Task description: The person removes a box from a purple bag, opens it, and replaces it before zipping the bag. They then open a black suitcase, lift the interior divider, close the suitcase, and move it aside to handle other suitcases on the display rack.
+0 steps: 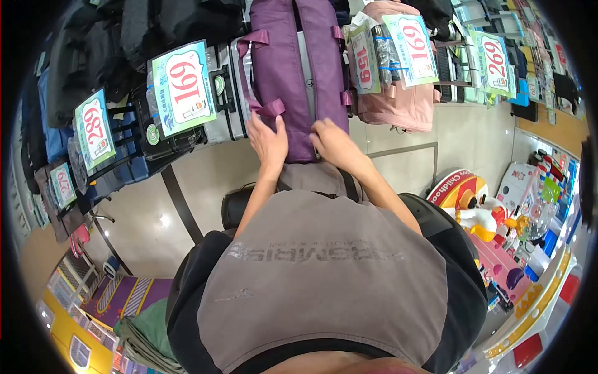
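Note:
A purple duffel bag (pixel 330 68) lies in front of me, its long top zipper parted, with a light grey layer showing in the gap. My left hand (pixel 269 142) rests on the bag's left side below a purple carry strap (pixel 270 108), fingers stretched and thumb apart. At the near end of the zipper, my right hand (pixel 339 144) has its fingers curled and pinched at the opening's edge, on what looks like the zipper pull, mostly covered by the fingers. A silver suitcase (pixel 238 90) stands against the bag's left side.
Black suitcases and bags with a price card (pixel 184 88) stand at left. To the right is a pink bag (pixel 398 109) with price cards. Toys and a colourful Childhood sign (pixel 458 187) sit at lower right. Tiled floor (pixel 193 168) runs between.

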Available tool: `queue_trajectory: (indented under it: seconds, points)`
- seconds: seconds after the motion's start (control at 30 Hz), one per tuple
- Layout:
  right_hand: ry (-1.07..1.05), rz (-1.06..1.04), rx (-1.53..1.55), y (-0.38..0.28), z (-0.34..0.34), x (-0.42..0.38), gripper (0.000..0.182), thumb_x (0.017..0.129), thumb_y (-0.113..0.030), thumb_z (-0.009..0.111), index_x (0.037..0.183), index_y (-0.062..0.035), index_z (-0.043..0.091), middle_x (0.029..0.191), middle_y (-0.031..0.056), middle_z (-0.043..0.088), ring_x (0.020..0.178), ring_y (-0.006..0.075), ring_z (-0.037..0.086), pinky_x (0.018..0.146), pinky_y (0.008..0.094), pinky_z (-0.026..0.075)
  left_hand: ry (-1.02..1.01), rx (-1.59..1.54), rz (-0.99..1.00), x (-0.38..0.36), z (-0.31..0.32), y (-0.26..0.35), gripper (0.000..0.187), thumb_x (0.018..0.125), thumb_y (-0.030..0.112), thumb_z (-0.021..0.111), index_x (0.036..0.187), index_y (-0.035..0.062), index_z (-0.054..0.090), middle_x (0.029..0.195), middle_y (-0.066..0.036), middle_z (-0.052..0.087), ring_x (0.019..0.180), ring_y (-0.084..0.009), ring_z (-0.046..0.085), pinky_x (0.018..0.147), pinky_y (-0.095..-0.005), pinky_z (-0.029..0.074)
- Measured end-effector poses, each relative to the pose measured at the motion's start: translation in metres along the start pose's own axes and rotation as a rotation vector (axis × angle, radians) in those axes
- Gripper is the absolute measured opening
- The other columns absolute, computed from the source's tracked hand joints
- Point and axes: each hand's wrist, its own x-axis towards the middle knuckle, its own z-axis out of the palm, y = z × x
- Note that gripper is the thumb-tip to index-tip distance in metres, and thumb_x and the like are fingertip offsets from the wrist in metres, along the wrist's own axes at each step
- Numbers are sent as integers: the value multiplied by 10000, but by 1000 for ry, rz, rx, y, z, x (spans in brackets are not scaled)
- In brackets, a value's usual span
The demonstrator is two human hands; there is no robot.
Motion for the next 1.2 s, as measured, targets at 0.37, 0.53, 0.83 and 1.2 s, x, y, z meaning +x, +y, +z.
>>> queue_trajectory:
  seconds: [0.37,0.53,0.83,1.2]
  points:
    - [234,112,460,48,55,75,683,1022,-285,482,1495,157,261,1551,388,285,1492,462,257,1227,451,232,77,400,360,31,54,58,688,916,267,629,1546,152,376,1538,-346,317,1456,-531,269,1148,-668,258]
    - [311,141,290,55,30,64,710,986,-259,557,1460,190,276,1521,412,292,1458,499,279,1215,489,249,137,425,200,33,46,40,687,921,152,572,1570,178,346,1545,-336,321,1458,-502,294,1155,-619,293]
    - [248,466,512,140,-12,84,755,953,-406,602,1403,171,419,1353,337,568,1287,383,559,1078,408,414,113,443,45,38,13,8,663,954,121,529,1582,209,335,1520,-300,379,1386,-444,410,1114,-553,368]
    - [47,576,974,159,18,142,1045,859,-729,588,1423,141,466,1422,297,533,1322,383,527,1076,438,421,-36,211,582,13,50,64,578,888,104,599,1417,-80,455,1412,-330,462,1283,-464,491,1122,-491,387]
